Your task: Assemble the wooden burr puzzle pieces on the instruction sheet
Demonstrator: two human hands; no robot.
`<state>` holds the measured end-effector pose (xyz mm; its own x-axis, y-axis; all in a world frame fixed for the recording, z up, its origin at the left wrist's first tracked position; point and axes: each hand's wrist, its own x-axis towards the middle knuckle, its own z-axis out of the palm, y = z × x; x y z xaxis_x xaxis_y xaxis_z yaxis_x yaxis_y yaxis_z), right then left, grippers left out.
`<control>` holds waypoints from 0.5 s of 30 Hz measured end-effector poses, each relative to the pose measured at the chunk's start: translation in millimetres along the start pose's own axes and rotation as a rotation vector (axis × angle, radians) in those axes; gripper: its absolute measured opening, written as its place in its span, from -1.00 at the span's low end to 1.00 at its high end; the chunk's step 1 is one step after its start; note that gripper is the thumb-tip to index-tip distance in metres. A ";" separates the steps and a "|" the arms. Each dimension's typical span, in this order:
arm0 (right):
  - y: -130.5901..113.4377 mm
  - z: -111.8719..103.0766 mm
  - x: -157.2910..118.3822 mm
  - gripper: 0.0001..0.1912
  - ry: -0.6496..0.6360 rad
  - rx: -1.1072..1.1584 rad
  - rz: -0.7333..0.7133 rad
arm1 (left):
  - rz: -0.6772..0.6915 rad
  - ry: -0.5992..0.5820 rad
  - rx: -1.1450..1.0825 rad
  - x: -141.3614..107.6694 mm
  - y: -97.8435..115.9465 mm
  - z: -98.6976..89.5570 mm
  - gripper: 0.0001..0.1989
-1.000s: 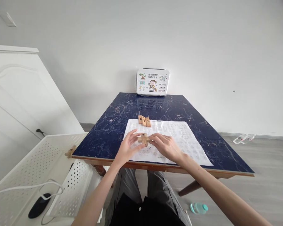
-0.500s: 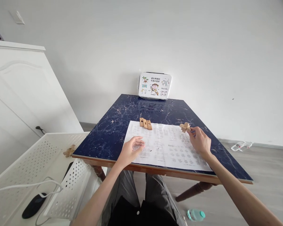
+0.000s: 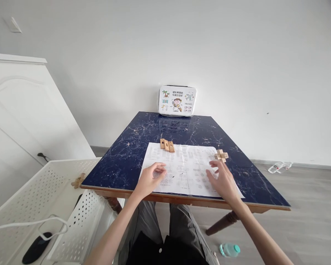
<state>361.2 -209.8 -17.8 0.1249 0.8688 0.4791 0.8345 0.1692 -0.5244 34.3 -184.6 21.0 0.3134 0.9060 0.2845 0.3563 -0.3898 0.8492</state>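
A printed white sheet (image 3: pixel 187 165) lies on the dark blue marbled table (image 3: pixel 127 147). Flat wooden pieces (image 3: pixel 167 145) rest side by side on its top edge. An interlocked wooden cross-shaped piece (image 3: pixel 221 155) sits at the sheet's right corner. My left hand (image 3: pixel 151 178) is over the left part of the sheet, fingers curved and apart from the thumb, holding nothing. Just below the wooden cross, my right hand (image 3: pixel 223 180) is over the sheet with thumb and fingers apart and nothing between them.
A white cartoon-printed case (image 3: pixel 177 101) leans against the wall at the table's back. At left stands a perforated white basket (image 3: pixel 13 198) with a black mouse (image 3: pixel 36 248), cable and another wooden piece (image 3: pixel 78 181). A bottle (image 3: pixel 230 250) lies on the floor.
My right hand has let go of the wooden cross and moved left and nearer, its fingers now apart. The cross rests at the sheet's corner. The view has shifted slightly.
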 end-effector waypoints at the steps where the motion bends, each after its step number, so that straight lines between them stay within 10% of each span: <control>1: -7.2 1.4 -3.5 -0.72 -0.060 0.061 -0.005 | -0.003 -0.004 0.009 0.2 0.3 0.1 -0.73; 15: -19.0 -1.4 -9.9 -0.69 -0.149 0.280 0.055 | 0.029 -0.032 0.116 3.1 1.3 4.7 -0.72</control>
<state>344.9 -222.2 -11.6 0.0684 0.9352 0.3473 0.6458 0.2239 -0.7299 39.9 -183.0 20.9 0.3528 0.8889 0.2923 0.4451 -0.4342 0.7832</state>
